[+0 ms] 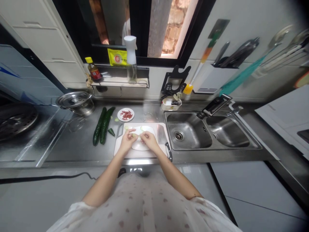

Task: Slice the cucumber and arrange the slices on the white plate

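Note:
A white cutting board [125, 152] lies on the steel counter in front of me. A white plate [141, 146] rests on the board with pale cucumber slices [144, 128] at its far side. My left hand [127, 140] and my right hand [148, 140] meet over the plate, fingers pinched together on a small green cucumber piece [135, 135] between them. A cleaver [163, 138] lies on the board's right side, black handle toward me.
Two whole cucumbers [102, 125] lie left of the board beside a cut end [111, 131]. A small dish of red bits [126, 114] sits behind the board. A double sink [207, 130] with tap is on the right. A steel pot [76, 101] stands far left.

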A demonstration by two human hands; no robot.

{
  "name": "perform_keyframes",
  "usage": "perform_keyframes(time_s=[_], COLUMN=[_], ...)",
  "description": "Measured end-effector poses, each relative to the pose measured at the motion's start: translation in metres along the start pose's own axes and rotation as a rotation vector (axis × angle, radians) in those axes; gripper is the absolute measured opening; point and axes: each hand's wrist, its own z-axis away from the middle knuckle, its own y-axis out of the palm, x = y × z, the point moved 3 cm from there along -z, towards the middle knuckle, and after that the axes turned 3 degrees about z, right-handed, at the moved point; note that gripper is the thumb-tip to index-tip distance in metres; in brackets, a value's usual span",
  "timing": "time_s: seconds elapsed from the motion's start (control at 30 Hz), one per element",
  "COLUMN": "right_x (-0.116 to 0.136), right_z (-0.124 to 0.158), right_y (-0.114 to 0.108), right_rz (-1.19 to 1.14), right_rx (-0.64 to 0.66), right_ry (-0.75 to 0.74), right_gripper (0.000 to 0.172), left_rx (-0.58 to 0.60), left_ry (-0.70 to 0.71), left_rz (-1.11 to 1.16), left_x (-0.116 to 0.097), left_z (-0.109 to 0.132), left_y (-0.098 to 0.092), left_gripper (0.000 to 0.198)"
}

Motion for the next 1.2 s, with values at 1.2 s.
perform_keyframes(time_s=[1.2], right_x=[-0.057], right_z=[-0.079], right_y=[-0.032], right_rz=[1.012], right_rx=[0.031], right_ry=[0.127], right_gripper=[0.022], left_rx=[-0.033], left_ry=[-0.105], left_rz=[-0.917], left_x=[0.069], left_z=[-0.082], left_y=[0.014], left_gripper=[0.018])
